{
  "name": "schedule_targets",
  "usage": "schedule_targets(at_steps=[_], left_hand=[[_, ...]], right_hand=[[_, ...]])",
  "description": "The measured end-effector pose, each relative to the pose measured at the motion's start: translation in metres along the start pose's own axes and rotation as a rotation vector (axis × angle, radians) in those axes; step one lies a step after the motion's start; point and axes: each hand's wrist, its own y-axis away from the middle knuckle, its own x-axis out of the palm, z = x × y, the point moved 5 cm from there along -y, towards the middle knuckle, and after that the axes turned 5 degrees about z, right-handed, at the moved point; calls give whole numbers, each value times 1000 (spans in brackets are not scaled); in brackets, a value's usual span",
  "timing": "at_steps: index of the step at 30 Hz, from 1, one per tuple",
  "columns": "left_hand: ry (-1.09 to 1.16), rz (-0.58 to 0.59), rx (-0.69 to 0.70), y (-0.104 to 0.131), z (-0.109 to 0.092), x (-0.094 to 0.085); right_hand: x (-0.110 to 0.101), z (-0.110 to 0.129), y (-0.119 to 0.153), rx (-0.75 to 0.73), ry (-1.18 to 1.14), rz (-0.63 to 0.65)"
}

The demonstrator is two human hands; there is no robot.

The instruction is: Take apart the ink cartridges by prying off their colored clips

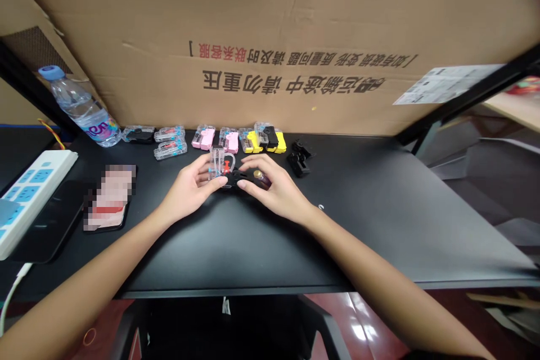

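Both hands hold a small gadget of clear and black plastic [231, 175] just over the black table. My left hand [192, 187] is closed on its clear end, which shows a curved tube and a red piece inside. My right hand [274, 187] has thumb and fingers closed around the black end. Beside the right fingers is a small item with a gold-coloured top [258, 175], partly hidden by the hand. Behind the hands lie similar gadgets: pink ones [204, 138], yellow ones [252, 142] and a black one [270, 136]. Black plastic parts [299, 160] rest to the right.
A large cardboard box [270, 22] walls the back of the table [236, 259]. On the left are a water bottle [86, 109], a phone [110, 197], a black slab [48, 228] and a power strip [36, 191]. Clear gadgets [170, 143] sit near the bottle. A small white bit [321, 207] lies right.
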Motion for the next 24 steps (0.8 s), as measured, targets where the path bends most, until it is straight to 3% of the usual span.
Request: schedule_targets(at_steps=[5,13,19,24], left_hand=[[45,-24,19,2,-5,3],[0,-109,52,4,-2,2],[17,-79,71,3,-5,2],[33,-60,88,5,-6,2]], right_hand=[[5,-2,-1,-20,-97,90],[5,-2,-2,25,-161,51],[4,2,-3,14,-145,69],[-2,4,0,136,-211,67]])
